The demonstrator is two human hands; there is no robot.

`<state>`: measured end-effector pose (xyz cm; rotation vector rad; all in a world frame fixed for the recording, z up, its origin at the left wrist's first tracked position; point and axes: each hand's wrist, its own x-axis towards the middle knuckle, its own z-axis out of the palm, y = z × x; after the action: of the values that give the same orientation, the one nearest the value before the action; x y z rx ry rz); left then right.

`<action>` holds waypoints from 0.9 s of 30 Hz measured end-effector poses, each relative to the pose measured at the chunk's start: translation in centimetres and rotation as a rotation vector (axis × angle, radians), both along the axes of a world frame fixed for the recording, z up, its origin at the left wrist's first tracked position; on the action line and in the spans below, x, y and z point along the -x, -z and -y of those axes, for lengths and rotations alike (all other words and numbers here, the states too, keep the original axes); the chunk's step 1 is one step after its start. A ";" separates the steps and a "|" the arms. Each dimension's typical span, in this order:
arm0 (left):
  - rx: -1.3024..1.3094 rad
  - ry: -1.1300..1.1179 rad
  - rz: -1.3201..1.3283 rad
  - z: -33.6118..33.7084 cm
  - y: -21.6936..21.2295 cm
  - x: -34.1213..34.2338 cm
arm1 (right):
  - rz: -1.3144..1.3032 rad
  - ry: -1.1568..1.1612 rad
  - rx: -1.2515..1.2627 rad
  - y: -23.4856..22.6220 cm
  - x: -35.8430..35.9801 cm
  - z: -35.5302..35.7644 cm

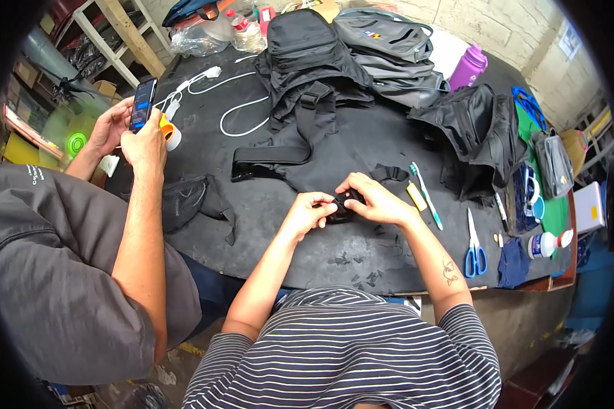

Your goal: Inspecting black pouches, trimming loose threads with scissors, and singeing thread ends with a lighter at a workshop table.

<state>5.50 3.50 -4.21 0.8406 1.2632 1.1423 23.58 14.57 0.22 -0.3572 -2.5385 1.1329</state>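
Close together over the near middle of the black table, my left hand (307, 215) and my right hand (377, 200) both pinch a small black piece (342, 214). It looks like a strap fitting, but fingers cover much of it. A short black strap (391, 173) lies just beyond my right hand. Beside that hand are a small yellow stick-shaped item (416, 196) and a green-and-white toothbrush (427, 195). Farther out, a black backpack (305, 51) lies with its wide padded strap (269, 155) stretched toward my hands. Small black scraps (368, 278) are scattered nearer to me.
At left, another person (68, 273) holds a phone (142, 105) near orange tape (166, 128) and a white cable (225, 123). Blue-handled scissors (475, 259), a white bottle (541, 245) and a black bag (474, 136) are at right. Behind stand a grey backpack (382, 48) and purple bottle (469, 67).
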 end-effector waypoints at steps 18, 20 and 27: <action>-0.025 -0.120 0.203 0.9 2.1 -1.1 | 0.049 0.000 -0.150 0.9 1.1 2.8; -0.034 -0.103 0.202 0.6 1.8 -1.0 | 0.109 -0.017 -0.192 0.7 1.3 2.6; -0.027 -0.021 0.184 0.4 0.6 -1.5 | -0.020 0.041 -0.182 0.9 1.5 3.3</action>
<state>7.00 3.12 -4.81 0.7259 1.1087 1.2266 22.10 11.23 -0.63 -0.3474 -2.5794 0.8771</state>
